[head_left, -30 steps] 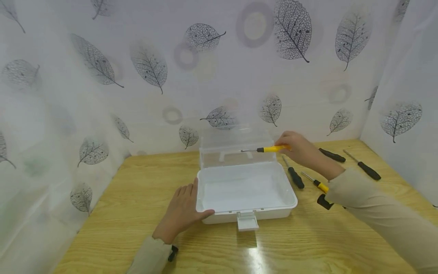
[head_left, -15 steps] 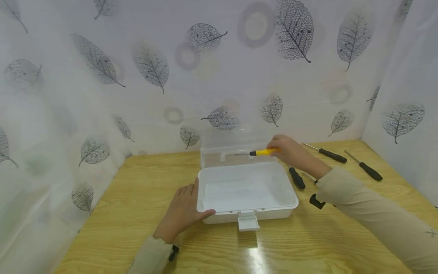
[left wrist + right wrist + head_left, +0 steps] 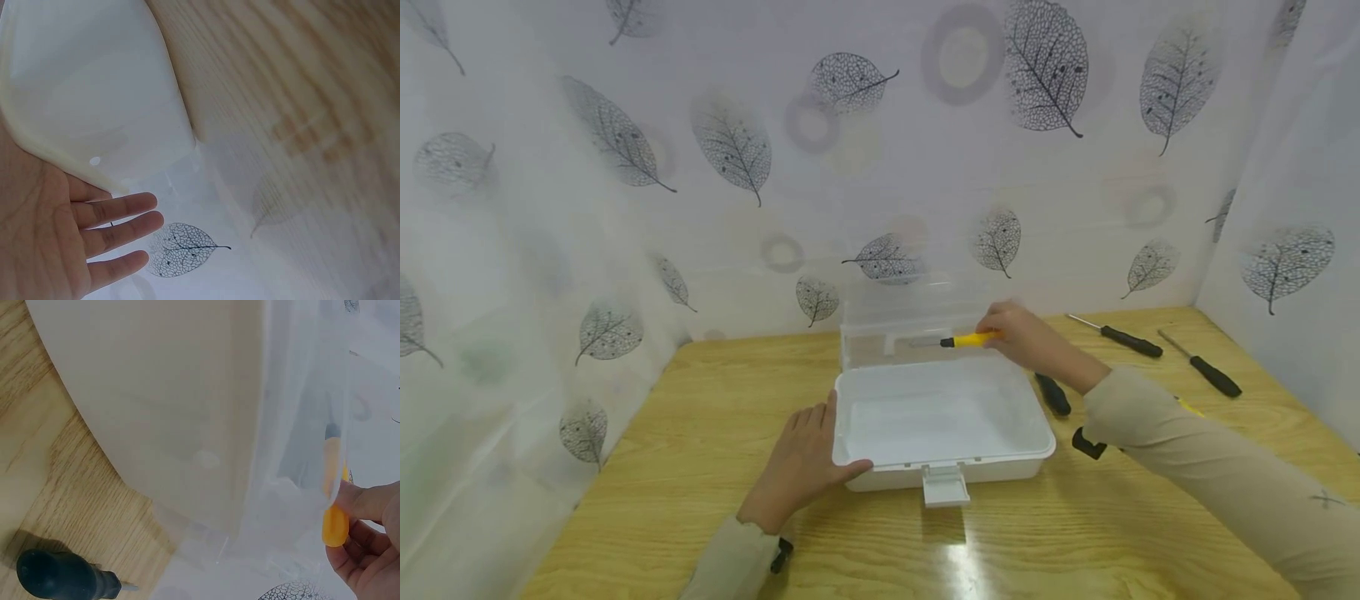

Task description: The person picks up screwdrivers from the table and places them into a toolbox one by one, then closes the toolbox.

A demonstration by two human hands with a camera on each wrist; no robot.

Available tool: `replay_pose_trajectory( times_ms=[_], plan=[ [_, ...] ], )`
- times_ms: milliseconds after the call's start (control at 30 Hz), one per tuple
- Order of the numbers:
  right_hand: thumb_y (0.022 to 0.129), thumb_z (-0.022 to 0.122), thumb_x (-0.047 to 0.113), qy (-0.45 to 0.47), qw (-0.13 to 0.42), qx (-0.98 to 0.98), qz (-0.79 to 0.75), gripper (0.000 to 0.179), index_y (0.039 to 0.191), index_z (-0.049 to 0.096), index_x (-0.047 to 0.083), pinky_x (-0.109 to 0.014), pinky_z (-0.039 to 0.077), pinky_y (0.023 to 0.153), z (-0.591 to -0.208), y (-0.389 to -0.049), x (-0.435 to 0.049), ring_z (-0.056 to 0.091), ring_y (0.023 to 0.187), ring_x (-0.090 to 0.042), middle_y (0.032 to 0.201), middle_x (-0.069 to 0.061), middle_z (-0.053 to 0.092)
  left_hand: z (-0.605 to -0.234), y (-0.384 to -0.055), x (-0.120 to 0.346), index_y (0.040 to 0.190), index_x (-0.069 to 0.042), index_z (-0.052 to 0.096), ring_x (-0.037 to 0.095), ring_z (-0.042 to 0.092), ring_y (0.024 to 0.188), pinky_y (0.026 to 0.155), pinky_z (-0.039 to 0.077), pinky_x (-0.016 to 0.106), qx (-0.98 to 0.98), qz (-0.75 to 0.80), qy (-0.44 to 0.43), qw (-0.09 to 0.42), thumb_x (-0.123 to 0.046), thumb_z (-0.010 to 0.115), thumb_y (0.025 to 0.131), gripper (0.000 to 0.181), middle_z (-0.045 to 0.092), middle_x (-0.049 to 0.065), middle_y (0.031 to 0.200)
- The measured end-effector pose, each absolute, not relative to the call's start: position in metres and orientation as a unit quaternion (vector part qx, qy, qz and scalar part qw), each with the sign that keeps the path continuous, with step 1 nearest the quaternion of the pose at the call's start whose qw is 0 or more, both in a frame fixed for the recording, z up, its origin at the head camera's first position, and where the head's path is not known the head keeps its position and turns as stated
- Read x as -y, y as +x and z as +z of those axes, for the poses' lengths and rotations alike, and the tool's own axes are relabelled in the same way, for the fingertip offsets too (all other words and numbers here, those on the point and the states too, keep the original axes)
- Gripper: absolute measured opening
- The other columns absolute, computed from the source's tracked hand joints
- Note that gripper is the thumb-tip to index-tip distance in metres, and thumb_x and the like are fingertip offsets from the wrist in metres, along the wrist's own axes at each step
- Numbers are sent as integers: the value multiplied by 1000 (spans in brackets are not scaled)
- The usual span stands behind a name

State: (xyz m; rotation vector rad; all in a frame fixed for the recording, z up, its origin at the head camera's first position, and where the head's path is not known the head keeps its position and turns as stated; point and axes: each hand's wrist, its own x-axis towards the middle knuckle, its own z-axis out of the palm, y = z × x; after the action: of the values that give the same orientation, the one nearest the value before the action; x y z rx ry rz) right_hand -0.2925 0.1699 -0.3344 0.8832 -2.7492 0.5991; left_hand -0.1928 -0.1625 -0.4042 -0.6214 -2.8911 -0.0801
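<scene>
Screwdriver [image 3: 973,340] pinched in right hand [image 3: 1021,335] near lid [image 3: 868,348] of box [image 3: 886,480]; left hand [image 3: 801,457], fingers straight, touching box's left end.

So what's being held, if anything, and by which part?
The right hand pinches a yellow-handled screwdriver by that handle; the left hand rests against the white plastic box, gripping nothing.

Soft, even, slightly dim light, with one bright glare patch on the counter [image 3: 647,492].
A faint shadow falls below the white latch [image 3: 946,486]; the yellow screwdriver's [image 3: 972,340] shaft looks indistinct. Both wrist views are hazy, the left's grain blurred; a dark shadow edges the right's black handle [image 3: 56,575].
</scene>
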Motion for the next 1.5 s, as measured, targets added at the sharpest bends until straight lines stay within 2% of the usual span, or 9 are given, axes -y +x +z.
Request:
replay_pose_trajectory(
  times_ms=[900,1500],
  plan=[
    [82,69,5,316,110,915,227,22,103,70,-1,-37,55,78,-359,-302,-166,61,88,-24,96,-11,66,-403,-191,161,142,10,28,36,52,119,103,41,47,975,-37,-203,85,-71,54,76,108,53,24,129],
    [79,71,5,324,153,907,224,20,98,71,0,-39,56,79,-364,-306,-165,65,89,-28,95,-13,70,-399,-190,159,141,11,30,36,53,118,103,42,46,976,-36,-201,81,-70,55,76,107,54,24,128]
  ],
)
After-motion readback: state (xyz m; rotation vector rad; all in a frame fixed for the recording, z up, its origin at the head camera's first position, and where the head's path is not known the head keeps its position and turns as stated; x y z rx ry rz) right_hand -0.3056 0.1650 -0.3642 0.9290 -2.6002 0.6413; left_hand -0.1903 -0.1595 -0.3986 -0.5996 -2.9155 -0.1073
